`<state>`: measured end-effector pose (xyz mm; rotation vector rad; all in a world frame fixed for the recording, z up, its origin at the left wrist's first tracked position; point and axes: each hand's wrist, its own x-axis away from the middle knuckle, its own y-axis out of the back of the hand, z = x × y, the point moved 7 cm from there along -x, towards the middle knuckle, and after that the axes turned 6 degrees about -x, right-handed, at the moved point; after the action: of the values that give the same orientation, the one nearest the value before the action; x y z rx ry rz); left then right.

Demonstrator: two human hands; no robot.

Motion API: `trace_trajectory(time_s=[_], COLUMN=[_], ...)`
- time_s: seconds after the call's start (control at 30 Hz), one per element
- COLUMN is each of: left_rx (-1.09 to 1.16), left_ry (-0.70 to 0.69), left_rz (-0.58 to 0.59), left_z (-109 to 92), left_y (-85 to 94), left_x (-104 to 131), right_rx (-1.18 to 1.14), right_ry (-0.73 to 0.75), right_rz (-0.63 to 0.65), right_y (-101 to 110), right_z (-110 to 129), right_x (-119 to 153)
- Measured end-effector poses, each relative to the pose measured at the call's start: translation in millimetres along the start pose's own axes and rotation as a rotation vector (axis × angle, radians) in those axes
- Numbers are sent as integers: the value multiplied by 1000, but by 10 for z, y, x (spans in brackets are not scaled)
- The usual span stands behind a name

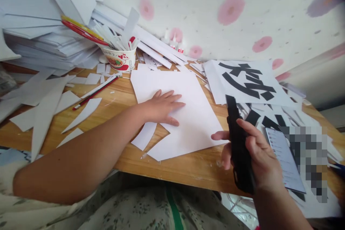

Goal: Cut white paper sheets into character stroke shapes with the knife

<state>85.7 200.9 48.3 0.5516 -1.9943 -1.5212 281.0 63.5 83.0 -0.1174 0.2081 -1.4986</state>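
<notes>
Head view: white sheet [191, 93] lies flat at mid-bench, its nearest corner close to the front edge of the bench [185, 174]. Left hand [164, 107] is palm down on it, fingers spread, an attitude that would keep the sheet from sliding. Right hand [265, 160] is wrapped around a black tool [238, 143], held upright beside the sheet's right corner; whether tool meets sheet cannot be told. Phone [285, 161] lies screen up towards the right edge, presumably for easy viewing. Paper tub [121, 59] stands near the back edge, apparently keeping loose strips together. Pencil [97, 91] lies left of the sheet, seemingly within left-hand reach.
</notes>
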Motion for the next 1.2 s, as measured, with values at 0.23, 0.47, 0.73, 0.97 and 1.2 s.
trace_trajectory(time_s=[0.23,0.47,0.73,0.97,1.2], left_rx=[12,37,6,35,-8], left_ry=[-14,-53,-3,-18,64], left_rz=[21,-19,110,79,174], left_z=[4,43,16,55,194], left_y=[-55,-54,36,56,23], left_x=[7,10,92,115,232], right_rx=[-112,-45,-2,209,140], right_ry=[40,293,321,424,306], right_rz=[-139,-103,-362,-523,-633], right_y=[-25,-59,105,166,257], right_z=[-28,-46,-38,4,-82], right_x=[-160,-121,-166,37,2])
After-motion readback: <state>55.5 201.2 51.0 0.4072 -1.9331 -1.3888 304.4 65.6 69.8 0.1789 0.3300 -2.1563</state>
